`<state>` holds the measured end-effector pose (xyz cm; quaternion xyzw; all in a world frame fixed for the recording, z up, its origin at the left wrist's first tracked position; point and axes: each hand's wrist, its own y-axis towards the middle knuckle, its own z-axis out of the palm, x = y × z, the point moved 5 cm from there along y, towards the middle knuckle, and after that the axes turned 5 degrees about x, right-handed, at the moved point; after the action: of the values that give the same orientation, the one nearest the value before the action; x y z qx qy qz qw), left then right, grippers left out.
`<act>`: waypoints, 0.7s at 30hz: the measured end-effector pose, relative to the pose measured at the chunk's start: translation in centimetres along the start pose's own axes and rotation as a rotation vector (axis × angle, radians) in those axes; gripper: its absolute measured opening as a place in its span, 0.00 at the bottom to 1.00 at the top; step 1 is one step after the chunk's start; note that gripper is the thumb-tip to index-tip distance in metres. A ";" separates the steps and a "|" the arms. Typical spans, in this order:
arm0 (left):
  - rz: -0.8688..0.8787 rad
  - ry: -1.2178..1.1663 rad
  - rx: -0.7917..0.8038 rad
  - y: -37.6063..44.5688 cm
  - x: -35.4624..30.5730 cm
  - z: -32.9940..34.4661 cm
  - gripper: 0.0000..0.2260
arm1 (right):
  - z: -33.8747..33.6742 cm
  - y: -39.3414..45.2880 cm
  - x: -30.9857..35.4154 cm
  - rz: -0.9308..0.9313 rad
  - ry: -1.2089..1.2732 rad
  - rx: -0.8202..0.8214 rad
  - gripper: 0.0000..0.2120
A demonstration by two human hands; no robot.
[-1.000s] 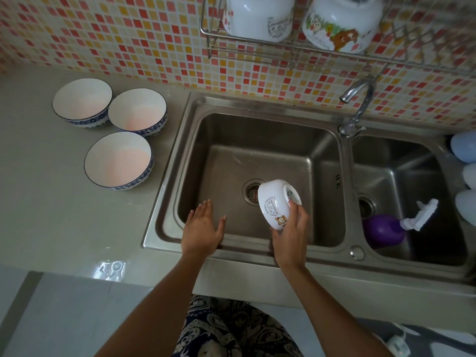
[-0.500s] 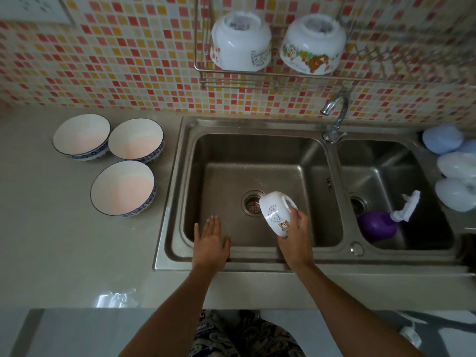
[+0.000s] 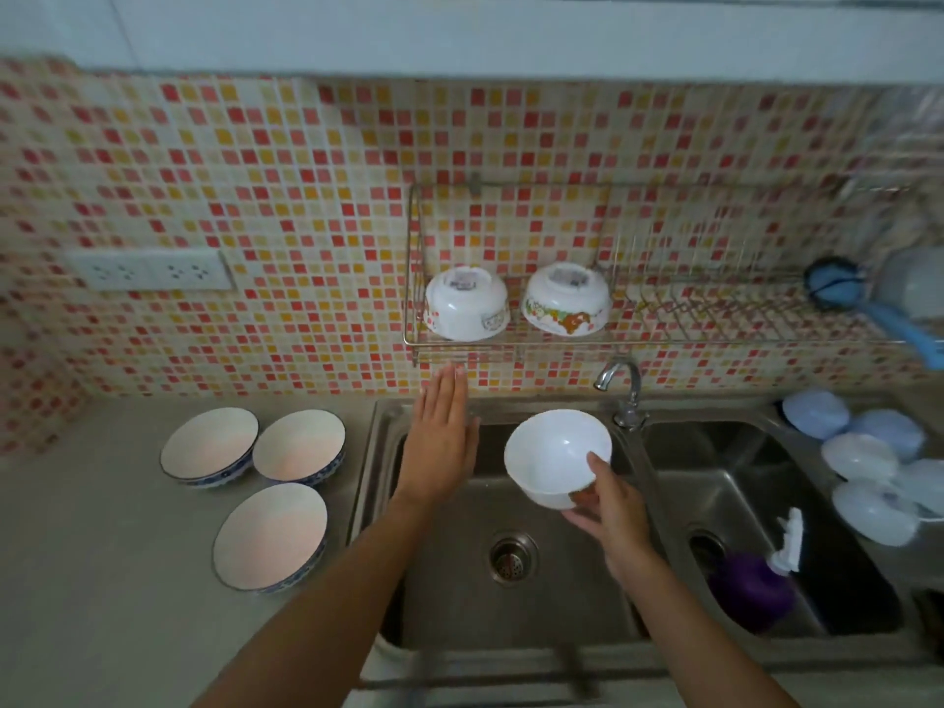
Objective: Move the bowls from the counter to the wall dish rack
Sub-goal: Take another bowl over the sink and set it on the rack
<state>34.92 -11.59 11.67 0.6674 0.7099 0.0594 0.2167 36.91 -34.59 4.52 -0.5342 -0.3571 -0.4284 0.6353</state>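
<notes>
My right hand [image 3: 610, 508] grips a small white bowl [image 3: 557, 454] by its lower rim, held over the left sink basin with its mouth facing me. My left hand [image 3: 442, 436] is raised flat with fingers together, empty, just below the wall dish rack [image 3: 664, 339]. Two white cartoon-printed bowls [image 3: 467, 304] [image 3: 566, 298] sit upside down at the rack's left end. Three blue-rimmed bowls [image 3: 209, 447] [image 3: 299, 447] [image 3: 270, 536] stand upright on the counter left of the sink.
A double steel sink [image 3: 511, 595] with a faucet [image 3: 623, 385] lies below the rack. A purple spray bottle [image 3: 751, 590] lies in the right basin. Pale blue plastic lids [image 3: 863, 462] pile at the right. A blue brush [image 3: 838, 293] hangs on the rack's right end. A wall socket [image 3: 153, 270] is on the left.
The view tilted up toward the wall. My right hand lifted the bowl from low over the drain and turned its mouth toward me. My left hand rose from the sink edge toward the rack.
</notes>
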 end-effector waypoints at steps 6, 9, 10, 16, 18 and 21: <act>-0.001 0.084 -0.016 5.3 -0.2 -3.5 0.27 | 2.8 -1.9 5.1 0.023 0.189 0.125 0.16; -0.071 0.116 0.014 6.1 1.4 -3.3 0.28 | 3.8 -2.4 6.8 0.030 0.252 0.174 0.20; -0.085 0.130 0.034 6.1 1.9 -3.1 0.28 | 4.1 -2.5 7.2 0.036 0.267 0.184 0.22; -0.088 0.191 0.102 5.5 3.8 -2.2 0.29 | 5.2 -1.7 9.9 0.018 0.342 0.248 0.27; -0.087 0.185 0.105 5.4 3.7 -2.3 0.29 | 5.5 -1.4 10.8 0.009 0.355 0.280 0.25; -0.089 0.160 0.127 5.5 3.8 -2.4 0.30 | 6.5 -1.0 12.3 -0.007 0.386 0.306 0.23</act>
<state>38.99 -6.88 14.99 0.6408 0.7562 0.0576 0.1191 40.68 -30.26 17.20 -0.3390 -0.2917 -0.4654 0.7638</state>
